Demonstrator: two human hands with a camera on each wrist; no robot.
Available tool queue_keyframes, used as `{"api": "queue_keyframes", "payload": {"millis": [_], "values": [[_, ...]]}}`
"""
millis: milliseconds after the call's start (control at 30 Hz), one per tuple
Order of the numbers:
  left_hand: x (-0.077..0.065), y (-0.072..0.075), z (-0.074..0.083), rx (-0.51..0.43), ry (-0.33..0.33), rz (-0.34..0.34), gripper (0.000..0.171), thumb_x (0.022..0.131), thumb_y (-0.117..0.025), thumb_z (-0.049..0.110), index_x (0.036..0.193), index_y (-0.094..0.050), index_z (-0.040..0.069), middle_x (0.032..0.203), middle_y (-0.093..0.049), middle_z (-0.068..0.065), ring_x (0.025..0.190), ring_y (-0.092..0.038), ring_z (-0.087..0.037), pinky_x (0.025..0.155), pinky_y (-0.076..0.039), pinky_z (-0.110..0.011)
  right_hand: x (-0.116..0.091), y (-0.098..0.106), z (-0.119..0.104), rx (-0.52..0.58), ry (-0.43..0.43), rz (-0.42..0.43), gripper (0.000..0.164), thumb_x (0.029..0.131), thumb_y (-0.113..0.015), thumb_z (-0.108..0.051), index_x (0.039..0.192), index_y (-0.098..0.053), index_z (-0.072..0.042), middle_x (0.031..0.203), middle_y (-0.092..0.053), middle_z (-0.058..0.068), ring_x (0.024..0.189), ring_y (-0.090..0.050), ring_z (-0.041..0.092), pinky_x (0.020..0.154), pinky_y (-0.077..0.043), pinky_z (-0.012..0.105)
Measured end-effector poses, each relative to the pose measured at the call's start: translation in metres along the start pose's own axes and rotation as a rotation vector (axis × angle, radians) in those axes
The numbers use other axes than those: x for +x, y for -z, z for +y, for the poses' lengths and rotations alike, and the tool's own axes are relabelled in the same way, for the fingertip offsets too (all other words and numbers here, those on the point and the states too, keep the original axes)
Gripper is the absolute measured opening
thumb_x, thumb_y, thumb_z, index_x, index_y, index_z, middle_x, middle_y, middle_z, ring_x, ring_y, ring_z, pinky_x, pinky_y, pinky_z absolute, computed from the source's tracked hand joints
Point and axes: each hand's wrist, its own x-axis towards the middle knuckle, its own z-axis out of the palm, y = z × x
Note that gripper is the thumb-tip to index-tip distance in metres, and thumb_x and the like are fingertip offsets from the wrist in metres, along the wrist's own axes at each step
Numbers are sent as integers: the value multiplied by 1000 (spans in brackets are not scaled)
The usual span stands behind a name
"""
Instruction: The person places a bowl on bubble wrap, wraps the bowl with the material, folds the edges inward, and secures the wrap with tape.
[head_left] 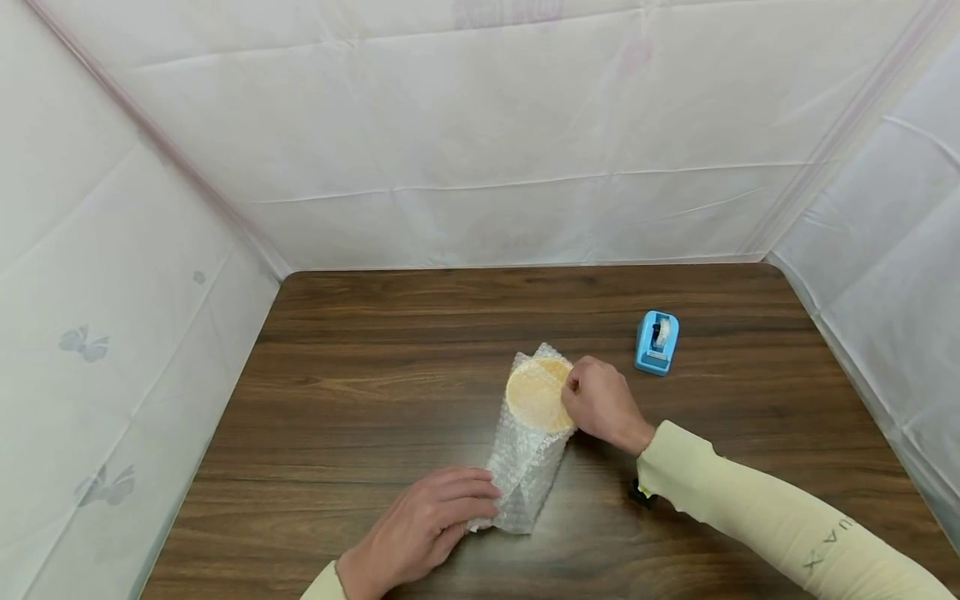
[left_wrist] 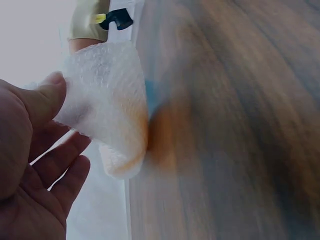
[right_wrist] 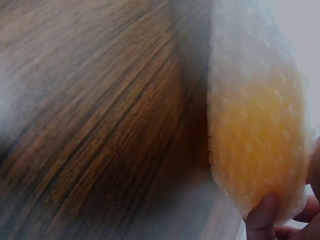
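Observation:
A long sleeve of bubble wrap (head_left: 528, 475) lies on the table at the front middle, with a round yellow disc-like thing (head_left: 535, 397) showing through its far end. My left hand (head_left: 423, 525) holds the near left corner of the wrap. Its thumb (left_wrist: 47, 97) and fingers lie on either side of the plastic in the left wrist view. At the disc's right edge, my right hand (head_left: 603, 404) pinches the wrapped end. The right wrist view shows a thumb (right_wrist: 263, 215) on the bubble wrap below the yellow patch. What kind of thing the disc is cannot be told.
A blue tape dispenser (head_left: 657, 342) with a roll stands to the right, beyond the right hand. The dark wooden table (head_left: 360, 333) is bordered by white sheet walls (head_left: 487, 158) at the back and both sides.

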Motion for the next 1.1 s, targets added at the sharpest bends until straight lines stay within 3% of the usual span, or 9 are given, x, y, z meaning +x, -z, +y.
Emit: {"api": "queue_keyframes", "payload": {"millis": [133, 233, 500, 700, 833, 1000, 1100], "values": [[11, 0, -2, -131, 55, 8, 16, 102, -64, 8, 114, -72, 15, 117, -75, 1, 111, -71, -16, 102, -54, -28, -2, -4, 0, -27, 36, 19, 21, 92, -66, -7, 73, -74, -5, 110, -74, 18, 98, -72, 32, 83, -61, 49], [23, 1, -4, -174, 114, 25, 17, 99, -68, 6, 111, -72, 18, 109, -75, 6, 103, -70, -9, 94, -55, -23, -3, -6, -1, -68, 75, 40, 20, 92, -67, -7, 73, -75, -4, 109, -74, 18, 96, -72, 30, 82, -61, 48], [60, 6, -13, -189, 285, 47, 13, 99, -69, 10, 107, -78, 14, 91, -76, 6, 81, -64, 0, 76, -54, -17, -4, -12, -2, -127, 149, 89, 18, 91, -70, -6, 74, -75, -3, 105, -74, 16, 93, -71, 28, 80, -61, 45], [88, 6, -25, -174, 342, 49, 15, 101, -67, 14, 110, -78, 10, 100, -79, 0, 88, -72, -6, 80, -60, -26, -5, -14, -2, -149, 183, 109, 15, 90, -71, -6, 76, -76, -2, 103, -74, 15, 89, -69, 26, 79, -62, 43], [106, 1, -38, -182, 418, 46, 17, 103, -66, 16, 111, -79, 9, 105, -80, -2, 89, -73, -7, 79, -60, -25, -4, -14, -3, -164, 213, 114, 15, 90, -73, -6, 76, -76, -1, 104, -74, 16, 90, -70, 26, 78, -62, 42], [127, -9, -53, -124, 481, 40, 15, 103, -65, 20, 104, -79, 14, 89, -77, 1, 68, -60, -3, 65, -51, -20, -3, -15, -3, -172, 266, 125, 15, 90, -74, -6, 75, -74, -1, 102, -74, 17, 88, -70, 26, 75, -62, 41], [135, -17, -61, -79, 512, 41, 15, 103, -66, 22, 102, -78, 15, 88, -77, 1, 62, -51, -3, 60, -44, -19, -3, -17, -3, -173, 290, 143, 16, 90, -74, -6, 75, -74, -1, 100, -74, 16, 85, -69, 25, 72, -61, 39]]}}
